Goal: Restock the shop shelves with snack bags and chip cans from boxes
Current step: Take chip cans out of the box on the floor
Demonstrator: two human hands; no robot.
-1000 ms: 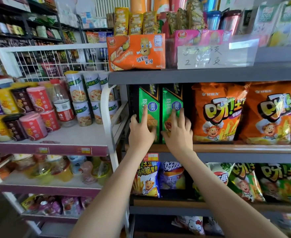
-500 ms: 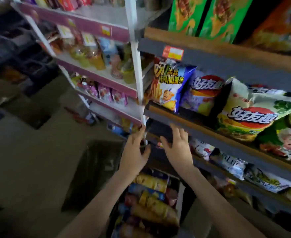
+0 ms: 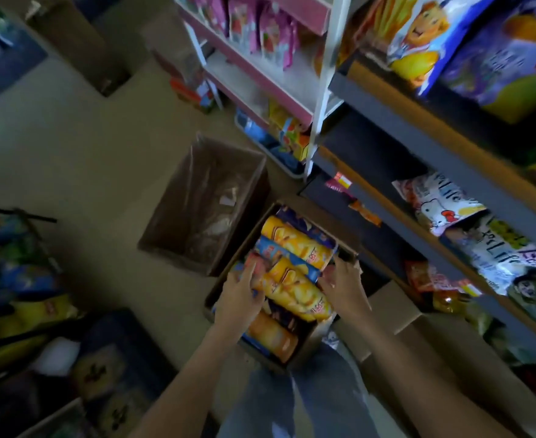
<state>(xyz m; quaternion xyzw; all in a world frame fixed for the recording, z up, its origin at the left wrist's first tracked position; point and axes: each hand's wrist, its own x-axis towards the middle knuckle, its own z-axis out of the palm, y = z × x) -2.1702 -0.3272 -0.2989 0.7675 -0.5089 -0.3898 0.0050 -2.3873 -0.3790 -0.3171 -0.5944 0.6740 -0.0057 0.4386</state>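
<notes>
Cardboard box [image 3: 347,248] of chip cans, lower centre, labels blurred, near end hidden by forearms: left hand [image 3: 239,295] and right hand [image 3: 344,287] flank yellow can [image 3: 295,292], fingers bent, grip closure unreadable through blur.

Two bare forearms [image 3: 178,384] come in from the lower edge, uncovered along all their visible length, ending in a bare left hand [image 3: 239,295] and a bare right hand [image 3: 345,287]. Between them show faded light-blue denim jeans [image 3: 310,403] (paler washed patches, blurred, mark the cloth).
</notes>
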